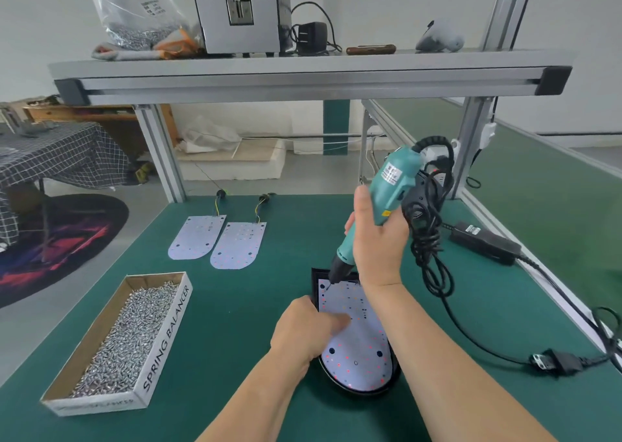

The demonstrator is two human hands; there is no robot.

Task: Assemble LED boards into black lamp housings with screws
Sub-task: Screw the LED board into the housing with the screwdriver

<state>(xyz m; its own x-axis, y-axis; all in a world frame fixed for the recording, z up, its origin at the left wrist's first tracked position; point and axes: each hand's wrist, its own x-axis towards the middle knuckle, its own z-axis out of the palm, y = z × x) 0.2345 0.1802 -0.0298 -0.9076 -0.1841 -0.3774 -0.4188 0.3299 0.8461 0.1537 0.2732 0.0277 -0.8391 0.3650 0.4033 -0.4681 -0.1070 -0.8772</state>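
Note:
A black lamp housing (394, 374) lies on the green mat near me with a white LED board (358, 344) seated inside it. My left hand (304, 329) grips the housing's left rim, its thumb pressing on the board. My right hand (378, 239) holds a teal electric screwdriver (387, 186) tilted down, with its bit tip touching the board's far left corner. Two spare LED boards (197, 236) (239, 244) with short wires lie further back on the mat.
An open cardboard box (156, 350) full of several silver screws sits at the left. The screwdriver's black cable (434, 253), a power adapter (484, 243) and a plug (555, 362) lie at the right. An aluminium shelf (303, 71) spans overhead.

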